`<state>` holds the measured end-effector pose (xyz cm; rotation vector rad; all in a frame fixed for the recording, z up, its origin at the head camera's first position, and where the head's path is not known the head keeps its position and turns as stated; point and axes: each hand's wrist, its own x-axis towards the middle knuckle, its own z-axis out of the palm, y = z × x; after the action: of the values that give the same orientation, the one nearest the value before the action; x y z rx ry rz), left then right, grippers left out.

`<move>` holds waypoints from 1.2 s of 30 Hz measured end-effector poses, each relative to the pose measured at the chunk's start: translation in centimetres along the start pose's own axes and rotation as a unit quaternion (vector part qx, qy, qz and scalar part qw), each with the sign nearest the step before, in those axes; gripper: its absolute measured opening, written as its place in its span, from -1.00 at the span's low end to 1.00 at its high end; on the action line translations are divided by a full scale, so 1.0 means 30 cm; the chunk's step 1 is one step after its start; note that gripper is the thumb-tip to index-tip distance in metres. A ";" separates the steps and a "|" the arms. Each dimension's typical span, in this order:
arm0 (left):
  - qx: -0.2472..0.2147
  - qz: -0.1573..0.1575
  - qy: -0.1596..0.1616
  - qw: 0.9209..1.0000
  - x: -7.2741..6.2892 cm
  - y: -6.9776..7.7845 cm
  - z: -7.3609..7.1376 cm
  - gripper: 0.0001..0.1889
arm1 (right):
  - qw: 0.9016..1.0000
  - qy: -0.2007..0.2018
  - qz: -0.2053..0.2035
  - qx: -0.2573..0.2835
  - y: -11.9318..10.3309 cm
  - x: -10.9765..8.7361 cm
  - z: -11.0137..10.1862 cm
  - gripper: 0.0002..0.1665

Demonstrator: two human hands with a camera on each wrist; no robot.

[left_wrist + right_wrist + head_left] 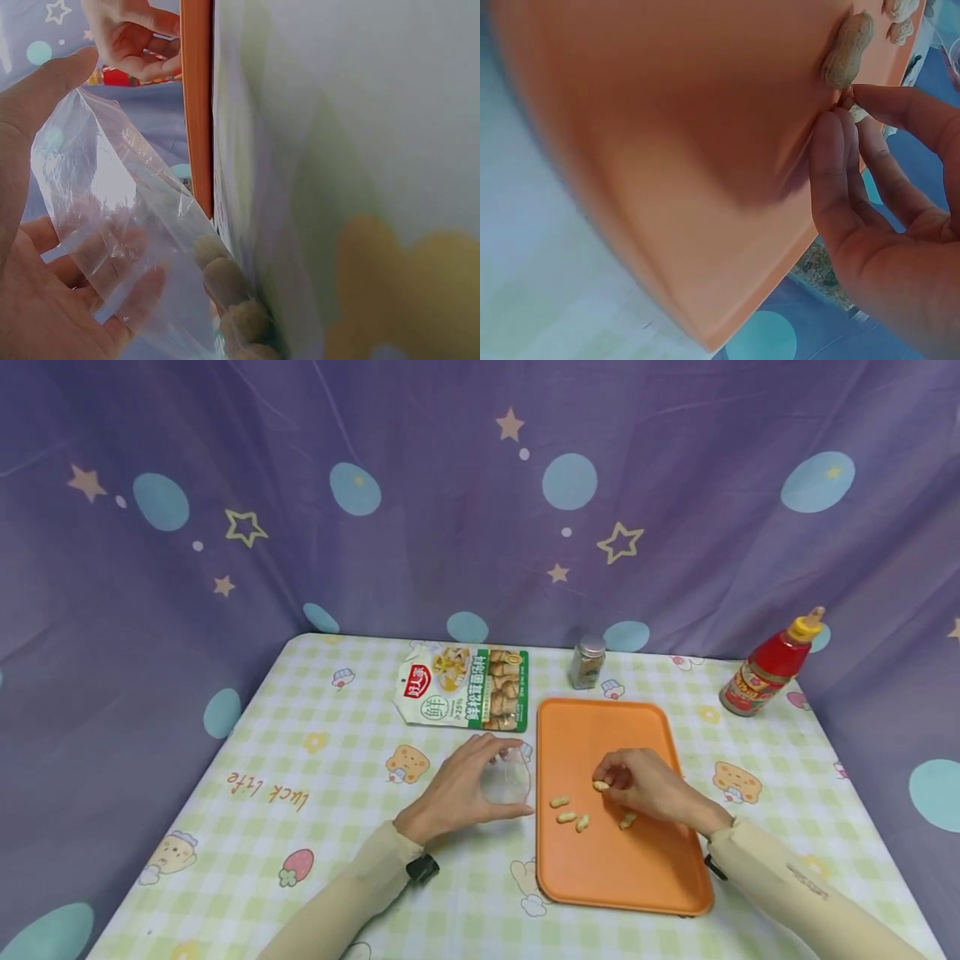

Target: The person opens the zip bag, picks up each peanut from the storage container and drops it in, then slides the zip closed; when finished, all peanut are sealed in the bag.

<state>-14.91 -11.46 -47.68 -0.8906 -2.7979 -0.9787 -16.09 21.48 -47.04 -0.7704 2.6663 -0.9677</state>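
Peanut (601, 786) is pinched in right grip (649, 785) over orange tray (600, 877); left grip (459, 789), spread, holds clear plastic bag (112, 184).

The bag (97, 161) was thin, glossy plastic, the peanuts (566, 817) rough and matt, the tray (600, 877) smooth plastic; creased, matt cloth (450, 556) hung beyond the far edge of the desk (247, 852).

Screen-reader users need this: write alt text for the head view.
A person's right hand pinches a peanut over an orange tray holding four more peanuts; the left hand holds a clear plastic bag beside the tray. Beyond are a food packet, small jar and red bottle.
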 end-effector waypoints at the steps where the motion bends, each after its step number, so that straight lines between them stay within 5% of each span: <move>1: 0.000 0.001 0.001 1.000 -0.001 0.000 0.001 -0.05 | 1.000 0.002 0.001 0.000 -0.002 0.003 0.001 -0.76; 20: 0.005 0.005 0.008 1.000 0.004 -0.004 0.004 -0.06 | 0.999 0.049 0.016 0.013 -0.054 0.068 0.030 -0.79; 36: -0.004 0.001 0.006 1.000 0.007 -0.002 -0.001 -0.08 | 0.992 0.063 -0.010 0.113 -0.209 0.124 0.078 -0.78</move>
<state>-15.11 -11.42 -47.63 -0.8861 -2.7854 -0.9914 -15.86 14.16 -44.83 -0.7084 2.5929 -1.3359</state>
